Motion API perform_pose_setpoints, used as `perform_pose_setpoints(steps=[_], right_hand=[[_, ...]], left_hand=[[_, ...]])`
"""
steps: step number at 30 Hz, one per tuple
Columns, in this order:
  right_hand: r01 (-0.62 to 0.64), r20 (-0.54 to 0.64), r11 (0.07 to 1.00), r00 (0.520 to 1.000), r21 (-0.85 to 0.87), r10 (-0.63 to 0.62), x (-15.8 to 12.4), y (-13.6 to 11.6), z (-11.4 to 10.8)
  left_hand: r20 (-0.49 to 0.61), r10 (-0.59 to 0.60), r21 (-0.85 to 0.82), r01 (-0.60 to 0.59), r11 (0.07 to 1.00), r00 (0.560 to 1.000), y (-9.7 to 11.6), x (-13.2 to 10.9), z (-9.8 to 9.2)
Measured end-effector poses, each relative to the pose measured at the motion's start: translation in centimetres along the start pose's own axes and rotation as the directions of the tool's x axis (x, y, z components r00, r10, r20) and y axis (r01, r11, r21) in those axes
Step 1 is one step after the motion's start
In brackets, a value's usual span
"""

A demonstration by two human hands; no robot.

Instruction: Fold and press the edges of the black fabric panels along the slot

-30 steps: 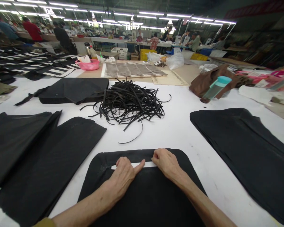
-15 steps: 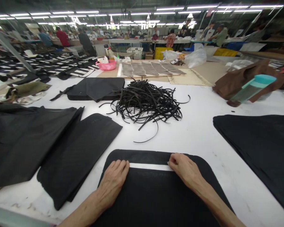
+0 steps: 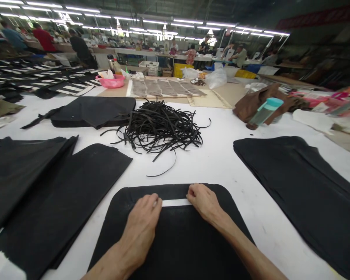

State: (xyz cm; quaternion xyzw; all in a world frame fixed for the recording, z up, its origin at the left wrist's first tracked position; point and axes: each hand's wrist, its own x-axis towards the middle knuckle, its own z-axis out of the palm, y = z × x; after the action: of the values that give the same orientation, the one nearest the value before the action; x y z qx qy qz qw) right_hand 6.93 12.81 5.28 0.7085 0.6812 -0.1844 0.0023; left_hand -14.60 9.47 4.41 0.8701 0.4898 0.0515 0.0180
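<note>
In front of me lies a black fabric panel [image 3: 189, 241] with rounded far corners. A narrow white strip [image 3: 176, 202] runs across it, a little below its far edge. My left hand [image 3: 141, 219] is closed at the strip's left end, thumb and fingertips pressed together. At the other end, my right hand [image 3: 205, 200] pinches the strip with curled fingers. Only the stretch of strip between the hands shows; its ends are hidden by the fingers. Beyond the panel sits a tangled heap of thin black strips [image 3: 163, 126], one loose strip curving toward me.
Black fabric pieces lie at left [image 3: 67, 194] and a black stack [image 3: 297, 182] at right. Farther back are a stack of black panels [image 3: 96, 109], a pink basin [image 3: 112, 81], a teal-lidded bottle [image 3: 265, 112] and a brown bag [image 3: 242, 105]. People work in the background.
My view has swung to the right, so the scene sits farther left. My hands are closer together, and less of the white strip shows between them.
</note>
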Motion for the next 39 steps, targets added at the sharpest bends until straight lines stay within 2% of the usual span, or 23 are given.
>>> perform_pose_setpoints(steps=[2, 5, 9, 15, 21, 24, 28, 34, 39], right_hand=[[0.002, 0.002, 1.0, 1.0, -0.008, -0.002, 0.1, 0.2, 0.1], [0.009, 0.01, 1.0, 1.0, -0.016, -0.009, 0.3, 0.5, 0.2], [0.055, 0.028, 0.999, 0.998, 0.0, -0.055, 0.4, 0.8, -0.1], [0.135, 0.036, 0.991, 0.99, 0.009, -0.136, 0.6, 1.7, -0.7], [0.297, 0.044, 0.953, 0.953, 0.049, -0.3, -0.1, 4.7, -2.1], [0.366, 0.003, 0.928, 0.93, 0.067, -0.367, -1.0, 6.0, -2.2], [0.395, -0.069, 0.918, 0.915, -0.039, -0.397, -1.9, 6.6, -1.4], [0.406, -0.088, 0.879, 0.895, -0.248, -0.438, -2.3, 6.9, -0.3], [0.406, -0.107, 0.887, 0.893, -0.221, -0.436, -2.3, 7.2, -0.1]], left_hand=[[0.11, 0.113, -0.05, -0.108, 0.993, 0.987, 2.1, 1.2, 0.4], [0.137, 0.172, 0.002, -0.174, 0.985, 0.976, 3.6, 2.2, 1.7], [0.128, 0.185, 0.066, -0.194, 0.979, 0.974, 3.4, 2.3, 2.7], [0.116, 0.174, 0.146, -0.19, 0.971, 0.978, 4.0, 2.7, 2.2], [0.159, 0.139, 0.128, -0.16, 0.979, 0.978, 4.3, 3.2, 1.9], [0.166, 0.132, 0.108, -0.151, 0.983, 0.977, 4.0, 3.3, 1.9], [0.146, 0.144, 0.111, -0.161, 0.981, 0.979, 3.9, 3.2, 2.0], [0.091, 0.181, 0.163, -0.194, 0.967, 0.979, 3.9, 2.8, 2.6], [0.067, 0.233, 0.174, -0.241, 0.955, 0.97, 4.0, 2.6, 3.5]])
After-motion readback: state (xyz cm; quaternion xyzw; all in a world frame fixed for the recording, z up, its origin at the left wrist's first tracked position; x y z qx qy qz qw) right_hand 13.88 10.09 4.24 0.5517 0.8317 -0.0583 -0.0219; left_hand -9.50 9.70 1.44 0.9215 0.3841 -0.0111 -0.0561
